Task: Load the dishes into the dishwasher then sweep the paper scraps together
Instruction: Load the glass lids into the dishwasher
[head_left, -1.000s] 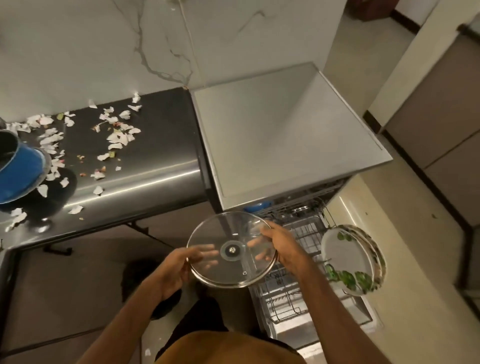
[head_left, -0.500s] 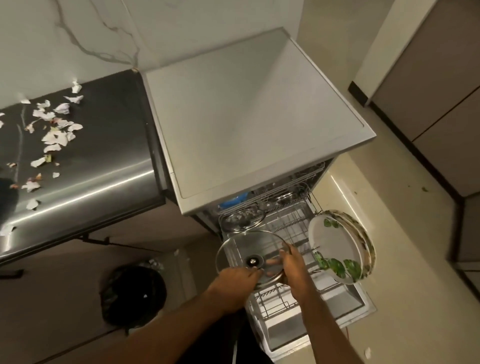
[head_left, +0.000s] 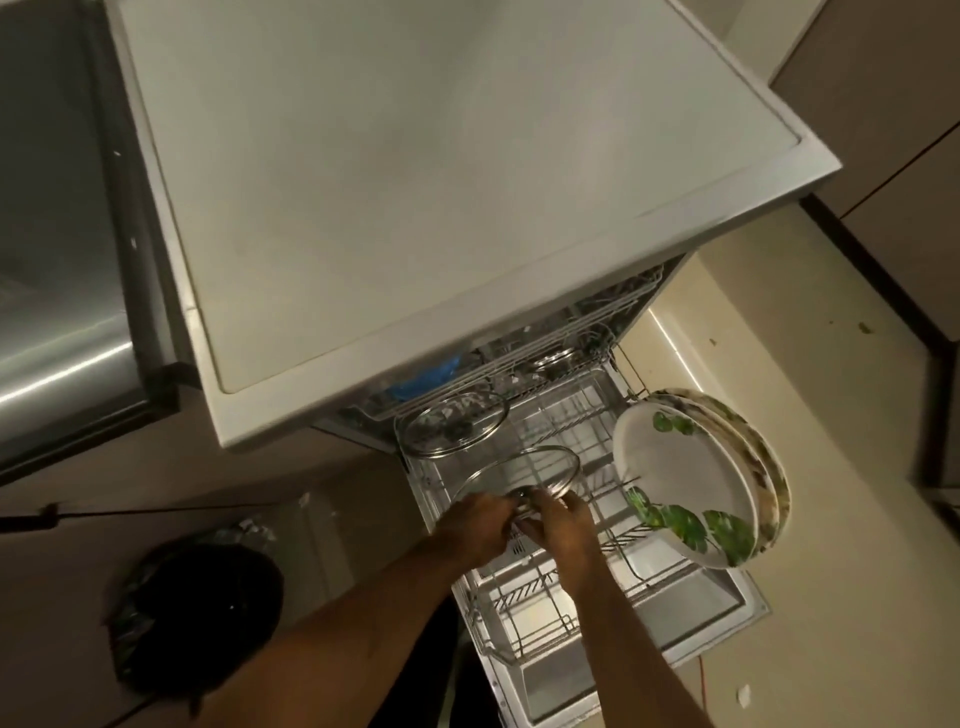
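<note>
The dishwasher (head_left: 415, 208) stands open with its lower wire rack (head_left: 566, 613) pulled out over the door. Both my hands hold a round glass lid (head_left: 519, 473) upright over the rack: my left hand (head_left: 475, 522) and my right hand (head_left: 558, 525) grip its lower rim. A second glass lid (head_left: 452, 423) stands behind it at the rack's back left. White plates with green leaf prints (head_left: 685, 478) stand on edge along the rack's right side. Something blue (head_left: 426, 379) shows in the upper rack.
A steel counter (head_left: 57, 260) adjoins the dishwasher on the left. A bin with a black bag (head_left: 197, 608) stands on the floor below it. Beige floor lies to the right, with a paper scrap (head_left: 744, 695) and brown cabinets (head_left: 893, 130).
My hands have lowered the glass lid from in front of me into the lower rack, tilting it upright. My view has swung right and down, so the counter's paper scraps have left the frame.
</note>
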